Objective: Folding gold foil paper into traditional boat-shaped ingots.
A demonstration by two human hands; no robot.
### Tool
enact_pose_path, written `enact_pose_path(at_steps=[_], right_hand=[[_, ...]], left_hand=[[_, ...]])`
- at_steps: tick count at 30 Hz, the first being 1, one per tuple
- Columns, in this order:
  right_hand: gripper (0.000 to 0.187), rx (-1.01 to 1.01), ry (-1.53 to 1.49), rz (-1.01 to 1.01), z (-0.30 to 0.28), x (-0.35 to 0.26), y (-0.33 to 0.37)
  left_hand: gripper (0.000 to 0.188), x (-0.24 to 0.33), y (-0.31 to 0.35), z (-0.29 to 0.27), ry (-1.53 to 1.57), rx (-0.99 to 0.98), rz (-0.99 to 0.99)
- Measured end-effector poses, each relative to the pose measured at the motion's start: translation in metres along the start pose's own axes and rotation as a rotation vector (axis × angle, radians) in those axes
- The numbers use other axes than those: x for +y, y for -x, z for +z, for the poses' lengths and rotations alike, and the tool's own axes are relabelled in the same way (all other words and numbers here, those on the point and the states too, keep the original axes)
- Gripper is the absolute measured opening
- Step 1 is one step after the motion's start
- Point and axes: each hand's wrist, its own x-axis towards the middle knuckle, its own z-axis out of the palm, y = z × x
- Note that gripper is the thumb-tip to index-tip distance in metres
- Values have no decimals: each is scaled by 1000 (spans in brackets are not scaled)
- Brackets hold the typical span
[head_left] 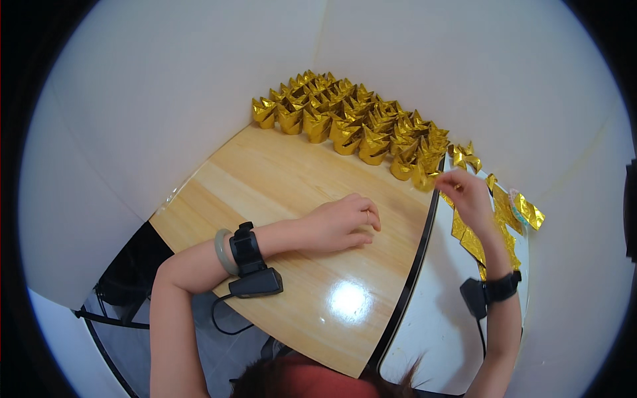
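Rows of folded gold paper ingots stand upright along the far side of the wood-grain table. At the right front end of the rows, my right hand has its fingertips pinched at the edge of one folded gold paper ingot. My left hand hovers or rests low over the middle of the wooden top, holding nothing. Its fingers are loosely bent with the thumb apart, and one finger wears a ring. Flat gold paper sheets lie on the white tabletop, partly behind my right forearm.
A black edge separates the wooden top from the white tabletop. A beaded strand lies among gold paper at the far right. Pale walls enclose the tables. Black devices with cables are strapped to both wrists.
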Motion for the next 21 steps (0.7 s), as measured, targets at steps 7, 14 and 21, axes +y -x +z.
enact_pose_path(at_steps=[7, 14, 21], right_hand=[[11, 151, 133, -5, -17, 56, -40], [21, 317, 271, 246, -71, 143, -20], [41, -251, 507, 505, -80, 94, -3]], left_hand=[[21, 0, 5, 3, -28, -144, 50], [19, 0, -1, 6, -22, -148, 38], [19, 2, 7, 2, -17, -130, 9]])
